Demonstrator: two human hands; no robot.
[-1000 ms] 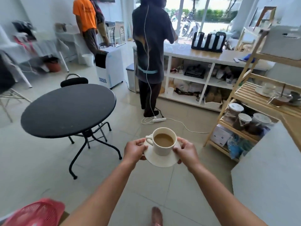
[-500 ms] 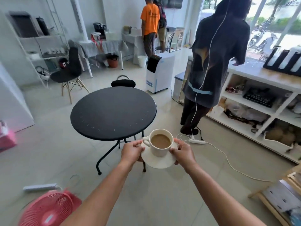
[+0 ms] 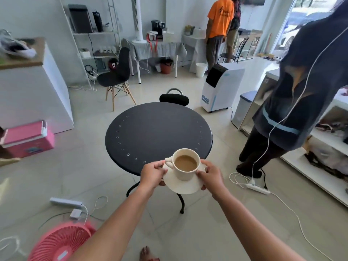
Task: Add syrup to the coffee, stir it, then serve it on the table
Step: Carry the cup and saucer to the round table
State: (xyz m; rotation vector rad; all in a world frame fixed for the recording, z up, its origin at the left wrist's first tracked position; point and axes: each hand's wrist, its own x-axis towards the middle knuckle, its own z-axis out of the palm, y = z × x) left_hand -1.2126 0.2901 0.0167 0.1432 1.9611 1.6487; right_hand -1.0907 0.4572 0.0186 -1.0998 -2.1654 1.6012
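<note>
A white cup (image 3: 185,171) of milky brown coffee stands on a white saucer (image 3: 181,185). My left hand (image 3: 153,173) grips the saucer's left rim, thumb on top, close to the cup's handle. My right hand (image 3: 211,176) grips the right rim the same way. Cup and saucer hang in the air over the near edge of a round black table (image 3: 154,134), whose top is bare.
A person in dark clothes (image 3: 301,91) stands close on the right by white shelves (image 3: 323,147). A power strip and cable (image 3: 258,188) lie on the floor at right. A pink fan (image 3: 62,242), a pink cooler (image 3: 28,138) and a black chair (image 3: 174,98) surround the table.
I have turned left and walked closer: the black table moved from the left of the view to straight ahead, and the cup now reaches its near edge. Both hands keep their hold.
</note>
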